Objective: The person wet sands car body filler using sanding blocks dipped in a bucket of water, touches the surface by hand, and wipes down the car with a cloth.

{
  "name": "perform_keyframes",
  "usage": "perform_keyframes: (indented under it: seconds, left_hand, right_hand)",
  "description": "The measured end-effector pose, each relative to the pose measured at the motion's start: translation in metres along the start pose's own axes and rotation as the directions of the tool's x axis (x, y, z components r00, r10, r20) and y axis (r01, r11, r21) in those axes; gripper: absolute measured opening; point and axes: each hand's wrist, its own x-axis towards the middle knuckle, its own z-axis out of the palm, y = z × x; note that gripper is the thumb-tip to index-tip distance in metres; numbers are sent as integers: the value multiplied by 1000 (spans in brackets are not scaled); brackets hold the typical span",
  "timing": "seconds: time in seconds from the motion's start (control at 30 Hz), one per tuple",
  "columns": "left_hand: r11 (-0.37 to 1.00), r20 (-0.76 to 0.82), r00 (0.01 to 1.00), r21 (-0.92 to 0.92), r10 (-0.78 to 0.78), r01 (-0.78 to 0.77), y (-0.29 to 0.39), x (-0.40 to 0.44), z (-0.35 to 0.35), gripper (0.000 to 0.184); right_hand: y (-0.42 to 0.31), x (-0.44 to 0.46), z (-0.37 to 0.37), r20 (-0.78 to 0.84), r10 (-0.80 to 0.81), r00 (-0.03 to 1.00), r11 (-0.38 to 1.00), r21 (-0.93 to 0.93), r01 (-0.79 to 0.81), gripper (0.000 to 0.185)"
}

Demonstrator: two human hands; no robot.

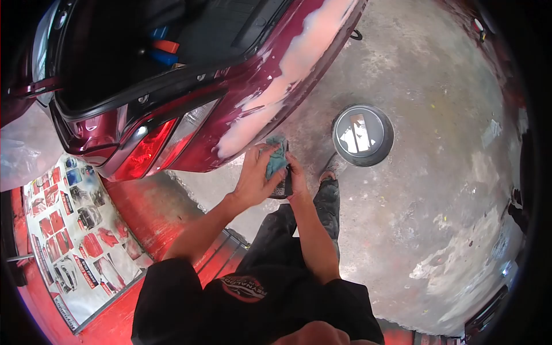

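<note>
In front of my body, my left hand (255,173) is closed around a crumpled blue-green cloth (276,156). The cloth lies against a dark, flat, oblong block (282,187), whose exact kind I cannot make out. My right hand (297,177) grips that block along its right side. Both hands are close together, just below the edge of a maroon car bumper (247,98). A long pale pink patch of filler (299,66) with uneven whitish edges runs along the bumper.
The car's red and clear tail light (150,150) and open trunk (144,69) are at the left. A round basin of water (382,155) stands on the stained concrete floor (425,190). A printed poster board (80,230) lies at the lower left, beside red flooring.
</note>
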Motion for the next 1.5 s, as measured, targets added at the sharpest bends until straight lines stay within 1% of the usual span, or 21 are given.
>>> perform_keyframes:
  seconds: [0.03,0.07,0.1,0.13,0.17,0.2,0.3,0.4,0.43,0.53,0.6,0.63,0.73,0.83,0.93,1.0,1.07,1.2,1.27,1.4,1.5]
  left_hand:
    - [1000,19,1000,-3,16,-16,-5,0,-3,64]
    - [999,40,999,-5,32,-32,-13,-2,-9,67]
    - [999,62,997,-6,46,-45,-20,-4,-17,70]
    - [985,73,995,155,69,-80,-30,-2,-26,71]
    - [943,93,991,311,94,-119,-41,7,-36,72]
    - [875,118,986,455,122,-162,-51,18,-42,74]
    - [679,276,960,698,39,-228,-69,55,-43,80]
    - [623,358,926,700,119,-350,-73,102,-23,87]
    - [603,384,912,697,142,-388,-73,118,-12,89]
    - [716,192,966,650,172,-256,-59,177,37,92]
    - [718,126,980,667,157,-201,-56,181,53,94]
    - [721,86,985,672,150,-169,-55,180,57,94]
    - [669,224,971,709,85,-222,-64,152,37,98]
    - [537,329,943,789,44,-300,-65,127,13,99]
    - [460,373,926,815,50,-353,-70,108,-4,100]
    - [415,409,912,826,24,-381,-74,95,-16,99]
    - [373,435,900,835,3,-405,-80,83,-26,99]
    - [485,466,885,772,8,-411,-72,91,-29,98]
    - [526,484,875,746,-7,-409,-59,111,-18,99]
    - [608,421,887,659,190,-443,-58,174,19,98]
    - [631,318,901,643,295,-434,-56,236,43,101]
  right_hand:
    - [1,3,1,8,13,1000,1000,9,-13,49]
    - [1,5,-7,130,35,991,998,48,-42,53]
    - [-3,2,-2,134,39,990,999,18,-42,55]
    - [-9,-4,11,138,44,990,999,-11,-43,57]
    - [-13,-8,16,140,45,989,998,-38,-40,58]
    - [-11,-8,4,141,53,989,998,-45,-47,63]
    - [-14,-17,-2,180,60,982,995,-84,-46,68]
    - [-18,-24,-19,216,61,974,984,-174,-23,72]
    - [-20,-29,-21,199,56,978,986,-167,-23,72]
    - [-23,-40,-34,127,56,990,990,-136,-38,72]
    - [-20,-42,-52,45,79,996,992,-98,-74,71]
    - [-22,-44,-57,40,84,996,992,-100,-79,70]
    - [-29,-48,-63,40,79,996,993,-96,-75,70]
    - [-32,-49,-60,55,64,996,994,-87,-59,70]
    - [-27,-50,-72,12,59,998,994,-98,-57,70]
    - [-22,-52,-81,-15,61,998,993,-103,-62,69]
    - [-24,-57,-78,4,50,999,993,-103,-49,68]
    - [-18,-61,-91,-7,59,998,997,-56,-59,68]
    - [-23,-63,-84,2,63,998,993,-96,-62,69]
    - [-32,-63,-81,-9,78,997,987,-143,-79,76]
    - [-24,-53,-123,3,42,999,968,-248,-40,81]
